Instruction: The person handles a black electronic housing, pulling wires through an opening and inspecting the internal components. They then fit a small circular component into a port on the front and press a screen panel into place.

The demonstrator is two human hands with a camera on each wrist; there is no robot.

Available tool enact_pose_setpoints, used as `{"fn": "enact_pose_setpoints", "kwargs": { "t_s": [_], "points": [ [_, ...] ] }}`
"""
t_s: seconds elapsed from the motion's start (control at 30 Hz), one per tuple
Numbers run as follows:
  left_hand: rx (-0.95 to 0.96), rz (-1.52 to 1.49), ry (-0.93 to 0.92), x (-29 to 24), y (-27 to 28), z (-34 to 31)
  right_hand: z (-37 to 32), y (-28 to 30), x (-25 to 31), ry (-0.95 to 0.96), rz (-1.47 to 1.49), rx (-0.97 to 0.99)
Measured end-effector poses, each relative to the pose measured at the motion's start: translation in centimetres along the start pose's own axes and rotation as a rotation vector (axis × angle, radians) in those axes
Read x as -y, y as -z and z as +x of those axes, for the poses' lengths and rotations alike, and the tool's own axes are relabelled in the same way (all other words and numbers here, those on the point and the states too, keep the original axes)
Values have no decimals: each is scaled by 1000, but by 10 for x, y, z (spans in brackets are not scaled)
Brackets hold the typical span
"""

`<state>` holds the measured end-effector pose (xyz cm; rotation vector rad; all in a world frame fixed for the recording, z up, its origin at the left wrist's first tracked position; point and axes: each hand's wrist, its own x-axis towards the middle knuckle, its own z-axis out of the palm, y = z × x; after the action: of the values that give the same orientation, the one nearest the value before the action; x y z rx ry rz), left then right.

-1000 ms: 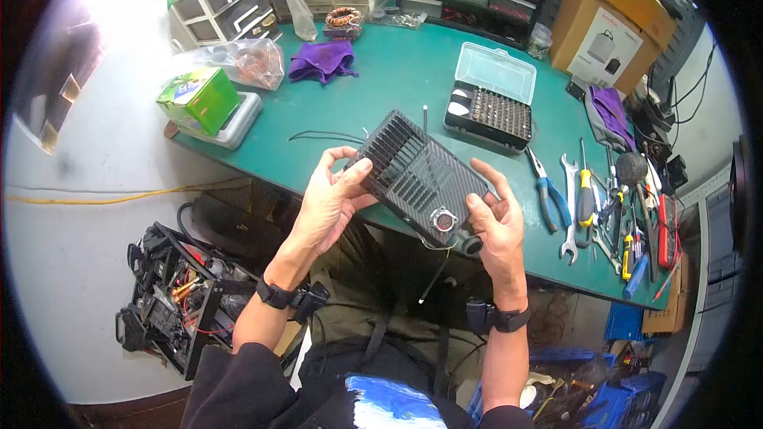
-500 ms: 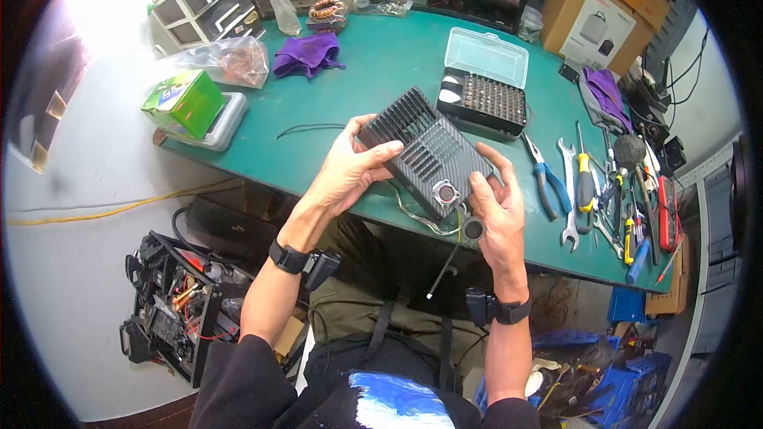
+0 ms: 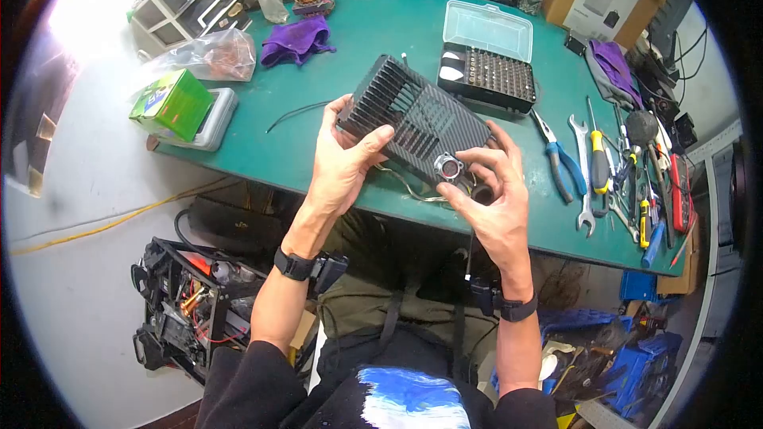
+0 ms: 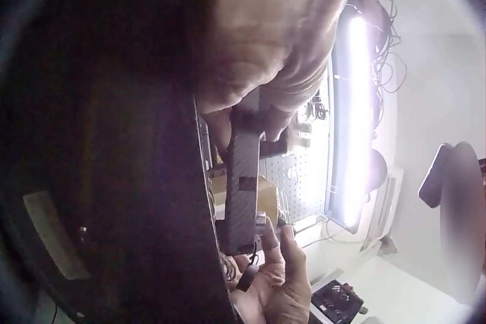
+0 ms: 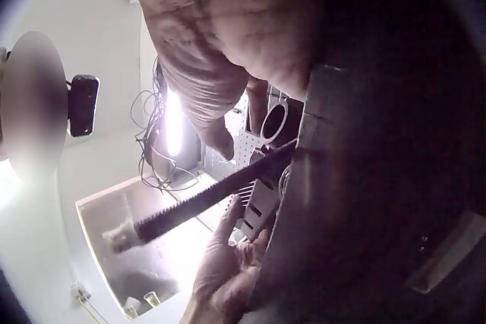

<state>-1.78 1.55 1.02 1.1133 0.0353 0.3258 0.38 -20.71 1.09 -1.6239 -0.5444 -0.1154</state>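
Observation:
A flat black box (image 3: 449, 123) with a carbon-fibre pattern, slotted vents and fins is held tilted over the bench edge. My left hand (image 3: 338, 171) grips its finned left end, thumb on the top face. At the lower right corner sits a round silver-rimmed fitting (image 3: 449, 166); the thumb and a curled finger of my right hand (image 3: 505, 214) hold the box there, on either side of the fitting. Thin wires (image 3: 405, 187) hang below the box. In the right wrist view a ribbed dark cable (image 5: 205, 199) with a pale end sticks out beneath the right hand.
Behind the box is an open bit case (image 3: 497, 79). Pliers (image 3: 560, 159), a wrench (image 3: 584, 183) and a screwdriver (image 3: 598, 159) lie at right among other tools. A green carton (image 3: 171, 103) and purple cloth (image 3: 296, 40) are at left. A parts crate (image 3: 199, 302) stands below.
My right hand has shifted from the box's right edge to its corner, thumb and finger now around the round fitting. My left hand keeps its grip. The camera view has shifted slightly.

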Motion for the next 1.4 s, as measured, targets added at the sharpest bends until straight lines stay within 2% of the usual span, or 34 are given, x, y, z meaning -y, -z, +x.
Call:
{"fn": "enact_pose_setpoints", "kwargs": {
  "t_s": [0.23, 0.4, 0.7, 0.93, 1.1, 1.4],
  "points": [
    [6, -1, -11, -2, -5, -2, 0, -4, -3, -47, 12, -39],
    [-10, 18, 0, -2, -5, -1, 1, -4, -6, 84, -262, -84],
    [-48, 142, -20, -1, -6, -3, 0, -6, -7, 78, -262, -96],
    [-71, 166, -13, 0, -6, -2, 1, -6, -2, 73, -253, -78],
    [-86, 159, -17, 1, -5, -1, 3, -4, 1, 150, -369, -50],
    [-98, 150, -5, 1, -6, 0, 1, -3, -1, 150, -323, -42]
  ]
}}
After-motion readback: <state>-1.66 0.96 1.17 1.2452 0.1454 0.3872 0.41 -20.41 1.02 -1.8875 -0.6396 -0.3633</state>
